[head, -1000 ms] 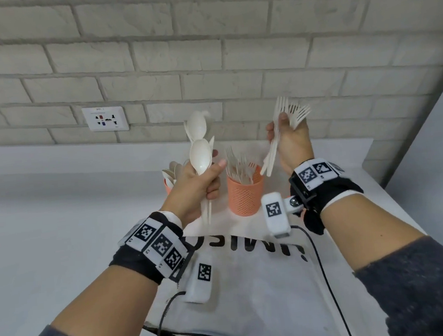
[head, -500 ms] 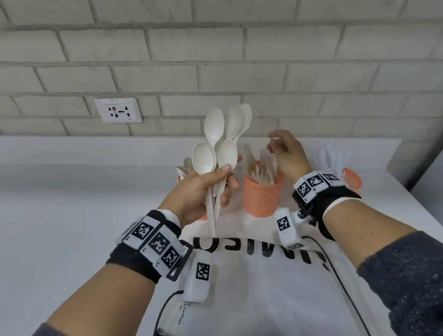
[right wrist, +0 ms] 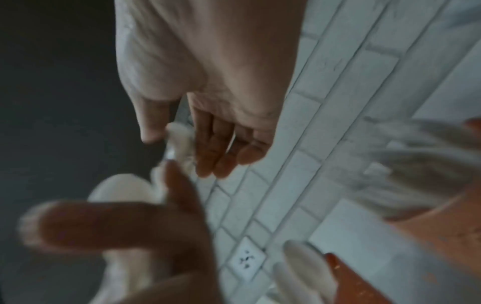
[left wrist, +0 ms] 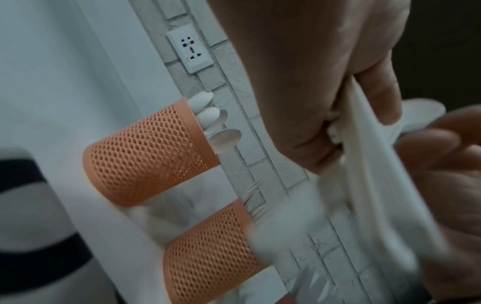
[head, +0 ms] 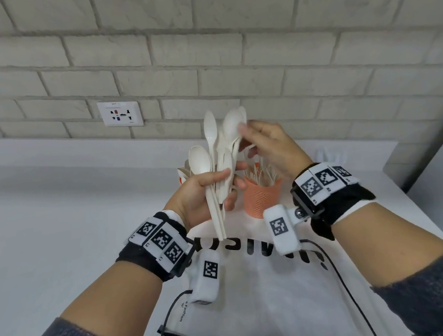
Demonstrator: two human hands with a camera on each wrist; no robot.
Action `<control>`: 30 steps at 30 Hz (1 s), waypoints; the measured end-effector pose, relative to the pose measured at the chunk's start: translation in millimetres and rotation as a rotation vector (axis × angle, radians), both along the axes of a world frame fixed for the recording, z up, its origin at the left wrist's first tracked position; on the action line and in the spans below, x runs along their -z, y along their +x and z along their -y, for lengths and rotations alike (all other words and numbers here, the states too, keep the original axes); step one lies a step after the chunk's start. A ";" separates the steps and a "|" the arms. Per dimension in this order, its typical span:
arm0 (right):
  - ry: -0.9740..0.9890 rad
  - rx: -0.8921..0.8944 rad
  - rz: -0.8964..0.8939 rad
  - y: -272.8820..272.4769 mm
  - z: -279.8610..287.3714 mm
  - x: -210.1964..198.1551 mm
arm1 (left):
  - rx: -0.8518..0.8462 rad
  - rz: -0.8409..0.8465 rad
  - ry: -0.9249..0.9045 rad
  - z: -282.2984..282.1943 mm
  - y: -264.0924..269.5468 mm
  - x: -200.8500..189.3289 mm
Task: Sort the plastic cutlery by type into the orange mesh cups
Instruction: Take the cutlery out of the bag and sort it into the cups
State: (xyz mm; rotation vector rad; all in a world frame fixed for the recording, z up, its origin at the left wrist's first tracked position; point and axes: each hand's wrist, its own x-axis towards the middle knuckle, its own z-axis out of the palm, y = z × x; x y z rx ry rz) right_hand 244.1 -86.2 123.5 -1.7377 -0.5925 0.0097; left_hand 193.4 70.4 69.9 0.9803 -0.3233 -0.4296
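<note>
My left hand [head: 224, 187] grips a bundle of several white plastic spoons [head: 212, 152] by their handles, bowls up, above the table. My right hand [head: 244, 139] reaches in from the right, and its thumb and fingertips pinch the bowl of one spoon at the top of the bundle; the right wrist view shows the spoon tip [right wrist: 179, 133] between thumb and fingers. Below stands an orange mesh cup [head: 262, 199] holding forks. A second orange cup [left wrist: 145, 152] with spoons stands left of it, mostly hidden behind my left hand in the head view.
A white bag with black lettering [head: 265, 284] lies on the white table in front of the cups. More white cutlery [head: 331, 155] shows at the back right behind my right wrist. A brick wall with a socket [head: 120, 113] stands behind. The table's edge runs along the right.
One second ago my right hand held forks; it put them into the middle cup, then came up and left to the spoon bundle. My left hand kept the spoons throughout.
</note>
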 end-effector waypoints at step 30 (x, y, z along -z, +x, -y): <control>0.344 0.171 -0.355 -27.0 -66.3 41.2 | -0.554 0.627 1.202 -3.6 -10.9 -2.8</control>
